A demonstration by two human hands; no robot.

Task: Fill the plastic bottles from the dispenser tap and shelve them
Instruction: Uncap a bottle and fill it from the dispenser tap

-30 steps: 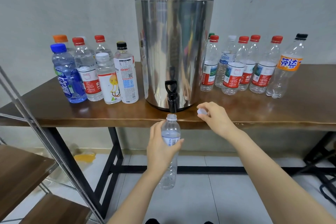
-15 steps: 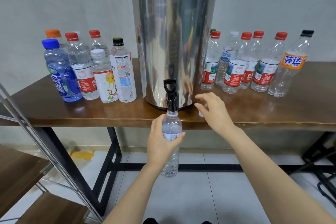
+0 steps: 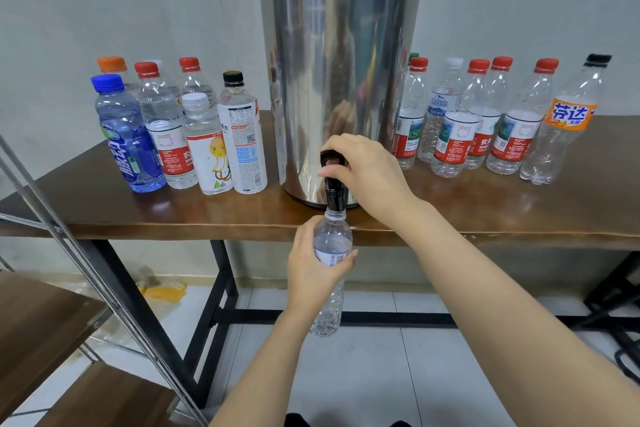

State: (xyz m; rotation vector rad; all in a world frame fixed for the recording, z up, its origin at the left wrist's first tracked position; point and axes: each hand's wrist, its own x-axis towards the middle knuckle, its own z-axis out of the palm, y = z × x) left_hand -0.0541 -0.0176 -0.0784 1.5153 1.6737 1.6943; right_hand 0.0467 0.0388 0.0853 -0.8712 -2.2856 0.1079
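Left hand (image 3: 313, 267) grips upright clear bottle (image 3: 331, 246), mouth directly under spout; right hand (image 3: 367, 170) fingers curled on tap lever (image 3: 330, 159).

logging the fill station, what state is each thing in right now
tap lever: gripped by the right hand; whether water flows cannot be told
held bottle: uncapped, upright, mouth at the spout, gripped by the left hand
dispenser: upright on the table, lid on
bottles left of dispenser: capped, upright, look full
bottles right of dispenser: capped, upright, look empty
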